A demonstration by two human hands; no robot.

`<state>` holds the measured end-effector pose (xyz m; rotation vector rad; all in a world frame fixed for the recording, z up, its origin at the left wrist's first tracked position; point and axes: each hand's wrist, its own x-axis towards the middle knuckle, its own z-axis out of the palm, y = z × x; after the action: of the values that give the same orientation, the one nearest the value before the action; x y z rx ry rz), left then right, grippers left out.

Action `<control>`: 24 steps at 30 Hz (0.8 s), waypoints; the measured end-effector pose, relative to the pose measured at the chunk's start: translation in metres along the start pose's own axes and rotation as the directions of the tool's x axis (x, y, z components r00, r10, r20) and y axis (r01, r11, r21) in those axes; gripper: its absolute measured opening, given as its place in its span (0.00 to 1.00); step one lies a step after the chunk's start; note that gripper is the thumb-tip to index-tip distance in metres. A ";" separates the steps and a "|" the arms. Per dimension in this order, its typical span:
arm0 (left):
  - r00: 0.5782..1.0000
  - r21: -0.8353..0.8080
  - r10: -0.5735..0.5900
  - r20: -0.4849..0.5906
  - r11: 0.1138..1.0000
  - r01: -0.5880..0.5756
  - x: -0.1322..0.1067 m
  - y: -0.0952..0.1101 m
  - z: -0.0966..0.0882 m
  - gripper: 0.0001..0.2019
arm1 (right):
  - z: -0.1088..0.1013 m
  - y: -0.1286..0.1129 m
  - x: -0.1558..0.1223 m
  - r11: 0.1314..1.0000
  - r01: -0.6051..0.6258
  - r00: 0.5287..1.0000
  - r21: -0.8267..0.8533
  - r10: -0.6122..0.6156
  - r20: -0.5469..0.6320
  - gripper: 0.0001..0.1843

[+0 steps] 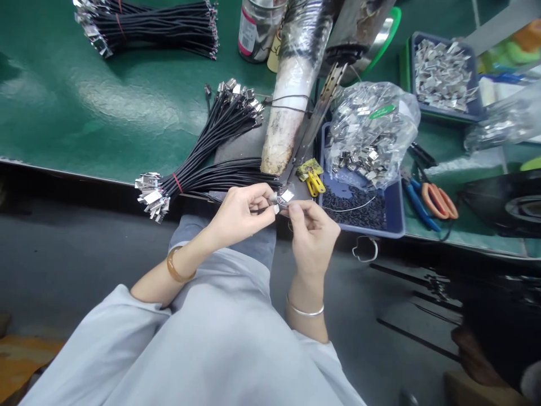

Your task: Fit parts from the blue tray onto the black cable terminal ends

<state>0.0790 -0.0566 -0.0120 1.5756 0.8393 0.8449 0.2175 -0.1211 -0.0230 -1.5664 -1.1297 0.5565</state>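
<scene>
**Small metal shell pinched at the near table edge**

Wide green table (63, 101); black cable bundle (211, 175) left of both hands. Left hand (239, 214) and right hand (313, 237), fingertips closed, together gripping metal shell (284, 197).

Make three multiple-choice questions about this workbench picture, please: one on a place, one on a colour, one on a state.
1. Where does the clear bag of metal shells lie?
A. on the blue tray
B. on the floor
C. on the person's lap

2. What colour are the scissors' handles?
A. green
B. orange
C. white

3. What are the left hand and the right hand doing?
A. resting flat on the bench
B. holding the scissors
C. both pinching a small metal shell at a cable end

Answers: 1 A, the bag sits on the tray's far part. 2 B, the loops are orange. 3 C, the fingertips of both hands meet on the shell.
</scene>
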 end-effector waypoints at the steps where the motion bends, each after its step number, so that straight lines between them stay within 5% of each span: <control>1: 1.000 0.010 0.005 -0.001 1.000 -0.005 0.000 0.000 0.000 0.03 | 0.000 0.000 0.000 1.000 0.002 1.000 0.006 -0.002 0.004 0.12; 7: 1.000 0.021 0.018 0.000 1.000 -0.018 -0.001 -0.002 0.002 0.03 | -0.001 -0.002 -0.001 1.000 0.027 0.999 -0.014 -0.027 0.018 0.12; 15: 0.997 -0.002 0.055 0.057 0.999 -0.055 -0.003 -0.003 -0.003 0.03 | 0.000 -0.008 -0.002 0.940 0.195 0.978 -0.280 -0.209 -0.019 0.18; 21: 0.994 -0.068 0.068 0.083 0.996 -0.062 -0.005 0.000 -0.009 0.07 | -0.011 -0.005 0.002 0.995 0.067 0.998 -0.076 -0.068 -0.014 0.14; 24: 0.995 -0.113 0.016 0.099 0.994 -0.004 -0.007 0.001 -0.010 0.10 | -0.013 -0.005 -0.001 0.989 0.119 0.992 -0.089 -0.123 -0.031 0.11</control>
<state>0.0672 -0.0578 -0.0106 1.5111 0.7012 0.8004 0.2258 -0.1282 -0.0144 -1.5640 -1.2265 0.4008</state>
